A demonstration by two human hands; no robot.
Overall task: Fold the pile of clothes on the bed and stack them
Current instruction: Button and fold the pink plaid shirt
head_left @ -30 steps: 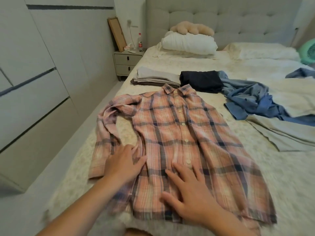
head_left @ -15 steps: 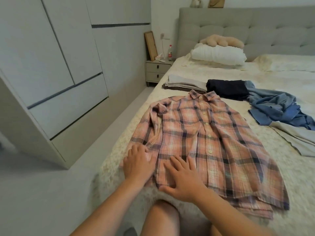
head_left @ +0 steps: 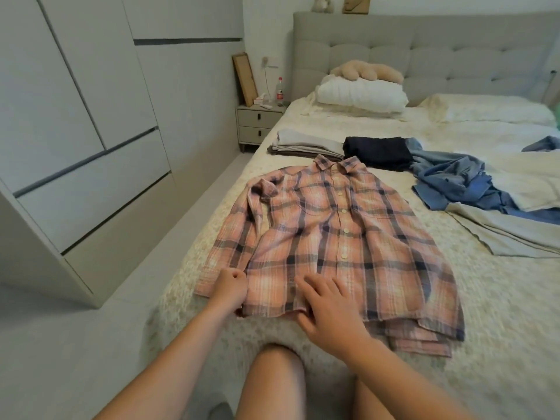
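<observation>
No text, brand, number or sign can be read anywhere in the head view. The bottle [head_left: 280, 91] on the nightstand [head_left: 260, 122] carries a red label, but it is too small and blurred for any lettering to be made out. The small box [head_left: 260, 100] beside it shows no legible print. The plaid shirt [head_left: 333, 234] bears only its check pattern and plain buttons, with no tag or logo showing
</observation>
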